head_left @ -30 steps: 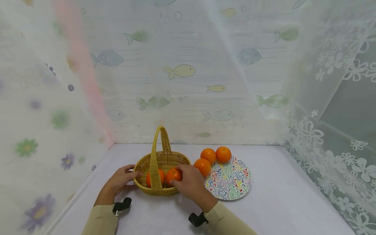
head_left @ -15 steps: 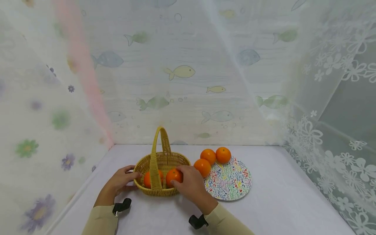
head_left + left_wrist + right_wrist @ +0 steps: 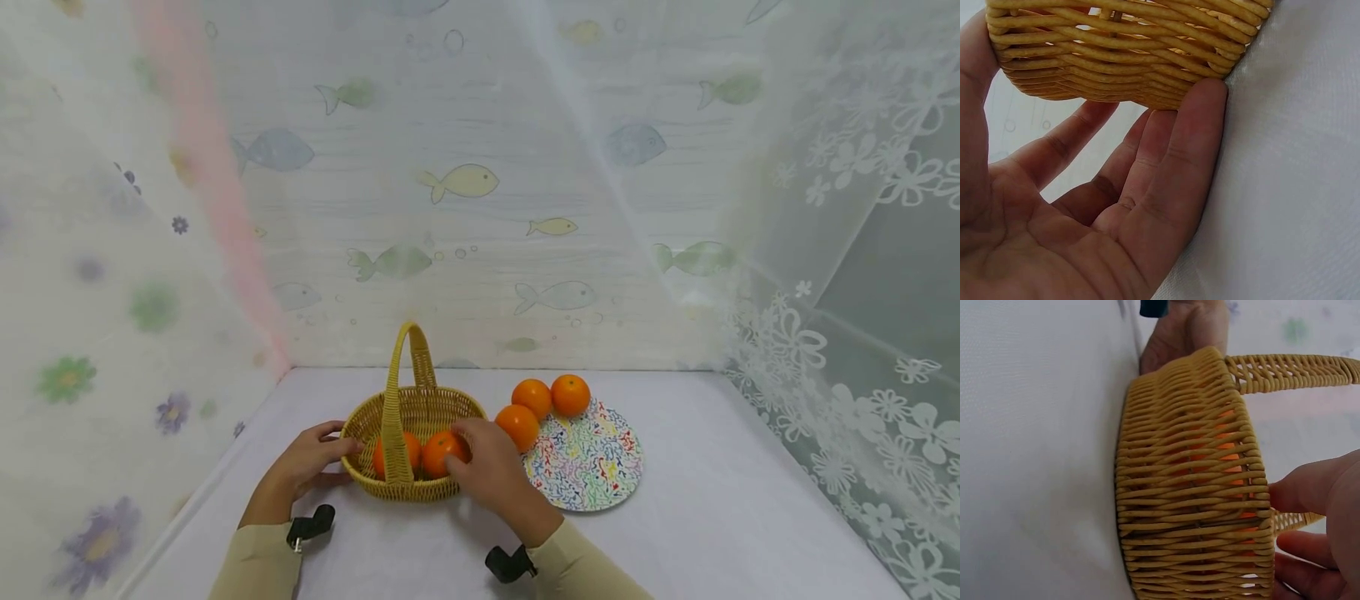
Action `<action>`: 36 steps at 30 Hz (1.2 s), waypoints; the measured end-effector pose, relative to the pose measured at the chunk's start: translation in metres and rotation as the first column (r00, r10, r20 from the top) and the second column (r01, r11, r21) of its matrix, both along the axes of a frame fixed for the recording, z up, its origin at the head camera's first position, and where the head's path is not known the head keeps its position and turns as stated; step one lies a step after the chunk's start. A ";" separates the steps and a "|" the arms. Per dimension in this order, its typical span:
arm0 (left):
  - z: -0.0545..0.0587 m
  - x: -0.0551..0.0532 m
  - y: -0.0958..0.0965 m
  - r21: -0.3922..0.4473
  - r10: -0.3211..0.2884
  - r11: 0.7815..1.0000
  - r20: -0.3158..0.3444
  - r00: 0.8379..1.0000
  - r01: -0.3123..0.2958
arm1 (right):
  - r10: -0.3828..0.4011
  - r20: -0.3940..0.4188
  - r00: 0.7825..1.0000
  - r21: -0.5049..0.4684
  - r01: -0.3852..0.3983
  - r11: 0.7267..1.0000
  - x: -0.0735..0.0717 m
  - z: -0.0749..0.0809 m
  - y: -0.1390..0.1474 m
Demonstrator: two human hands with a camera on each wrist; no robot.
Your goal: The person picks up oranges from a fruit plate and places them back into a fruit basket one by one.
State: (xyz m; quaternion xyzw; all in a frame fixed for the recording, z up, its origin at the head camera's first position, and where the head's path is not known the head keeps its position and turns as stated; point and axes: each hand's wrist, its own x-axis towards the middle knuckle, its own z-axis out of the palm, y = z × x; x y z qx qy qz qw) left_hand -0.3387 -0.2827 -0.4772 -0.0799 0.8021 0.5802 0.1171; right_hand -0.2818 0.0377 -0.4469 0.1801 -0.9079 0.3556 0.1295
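A yellow wicker basket (image 3: pixel 408 492) with a tall arched handle stands left of centre in the head view. My left hand (image 3: pixel 311 458) holds its left end, thumb over the rim and fingers (image 3: pixel 1191 144) against the outer wall near the cloth. Inside lie two oranges, one orange (image 3: pixel 405 457) partly behind the handle and another orange (image 3: pixel 442 454) at the right. My right hand (image 3: pixel 495 467) is at the basket's right rim, its spread thumb and fingers right beside that second orange. In the right wrist view the fingers (image 3: pixel 1310 547) show at the rim; the wicker mostly hides the oranges.
Right of the basket, a round, colour-speckled board (image 3: pixel 588 467) lies on the white cloth (image 3: pixel 712 492). Three more oranges sit along its left and back edge, the nearest orange (image 3: pixel 517 427) close to my right hand. Patterned curtains (image 3: pixel 465 250) hang behind and at both sides.
The right thumb and fingers have drawn slightly right and spread, uncovering more of the right orange. The left orange rolled left, then back right. The left hand stays at the basket.
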 end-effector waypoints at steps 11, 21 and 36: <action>0.004 0.004 0.002 0.003 -0.006 1.000 0.003 1.000 0.006 | -0.028 -0.074 0.997 -0.115 0.019 0.993 -0.007 0.004 0.016; 0.004 0.004 0.002 0.002 -0.006 1.000 -0.013 1.000 0.006 | -0.090 -0.113 0.989 -0.139 0.074 0.988 -0.013 0.007 0.029; 0.004 0.006 0.003 0.007 -0.003 1.000 -0.017 1.000 0.003 | -0.157 -0.055 0.986 -0.179 0.145 0.973 -0.026 0.002 0.045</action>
